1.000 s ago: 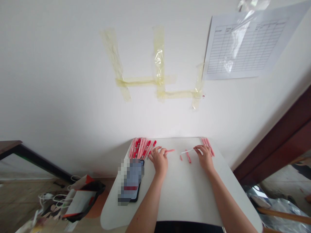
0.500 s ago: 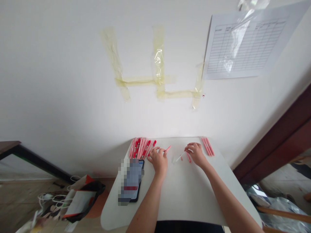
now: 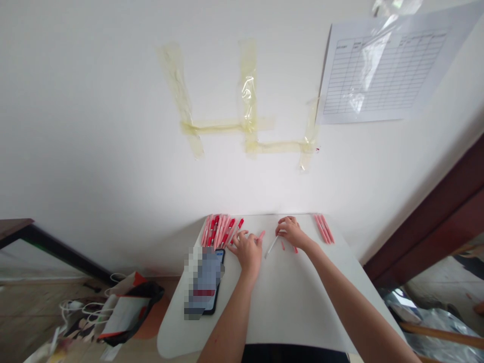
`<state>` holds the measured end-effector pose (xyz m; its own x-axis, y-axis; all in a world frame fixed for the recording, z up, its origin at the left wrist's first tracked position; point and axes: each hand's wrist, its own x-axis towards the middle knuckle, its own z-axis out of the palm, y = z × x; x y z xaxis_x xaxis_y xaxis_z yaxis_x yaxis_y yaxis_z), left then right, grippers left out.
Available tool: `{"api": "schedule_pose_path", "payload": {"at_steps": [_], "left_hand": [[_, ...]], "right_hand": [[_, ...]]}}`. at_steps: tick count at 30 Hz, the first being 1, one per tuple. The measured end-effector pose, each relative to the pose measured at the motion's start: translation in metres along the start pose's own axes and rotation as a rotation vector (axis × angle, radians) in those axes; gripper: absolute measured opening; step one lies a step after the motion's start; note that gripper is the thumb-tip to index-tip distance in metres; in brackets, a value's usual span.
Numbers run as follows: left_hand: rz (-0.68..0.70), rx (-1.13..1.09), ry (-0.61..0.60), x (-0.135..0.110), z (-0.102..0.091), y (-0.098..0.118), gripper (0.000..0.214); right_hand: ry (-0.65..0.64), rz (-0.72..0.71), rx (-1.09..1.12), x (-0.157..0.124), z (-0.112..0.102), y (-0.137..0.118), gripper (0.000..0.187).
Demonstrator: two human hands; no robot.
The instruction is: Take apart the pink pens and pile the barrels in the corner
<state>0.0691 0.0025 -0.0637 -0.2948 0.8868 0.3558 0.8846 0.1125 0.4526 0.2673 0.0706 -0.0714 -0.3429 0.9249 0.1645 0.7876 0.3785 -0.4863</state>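
Note:
My left hand [image 3: 247, 248] rests on the white table [image 3: 295, 307], fingers closed on a short pink pen barrel [image 3: 261, 235]. My right hand [image 3: 290, 232] pinches a thin white refill [image 3: 271, 246], its tip pointing down-left toward the barrel. The two hands are close together near the table's far edge. Small pink pen parts [image 3: 294, 248] lie just below my right hand.
A heap of pink and red pens [image 3: 221, 230] lies at the table's far left. Three pink barrels [image 3: 323, 228] lie at the far right. A phone [image 3: 204, 281] sits at the left edge. Bags and cables [image 3: 113, 312] clutter the floor to the left.
My right hand moved left with the white refill, from beside the right-hand barrels to close by my left hand. The barrel in my left hand tilted upward.

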Motion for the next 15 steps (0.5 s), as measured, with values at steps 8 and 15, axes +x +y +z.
{"api": "schedule_pose_path", "payload": {"at_steps": [8,15], "left_hand": [[0.018,0.001,-0.019,-0.0014,-0.0006,-0.0003,0.011],[0.134,-0.064,-0.026,-0.004,-0.0058,0.0039,0.011]], "right_hand": [[0.004,-0.04,-0.014,0.0015,-0.0014,0.0015,0.015],[0.045,-0.088,-0.049,0.002,-0.0026,0.0027,0.015]]}}
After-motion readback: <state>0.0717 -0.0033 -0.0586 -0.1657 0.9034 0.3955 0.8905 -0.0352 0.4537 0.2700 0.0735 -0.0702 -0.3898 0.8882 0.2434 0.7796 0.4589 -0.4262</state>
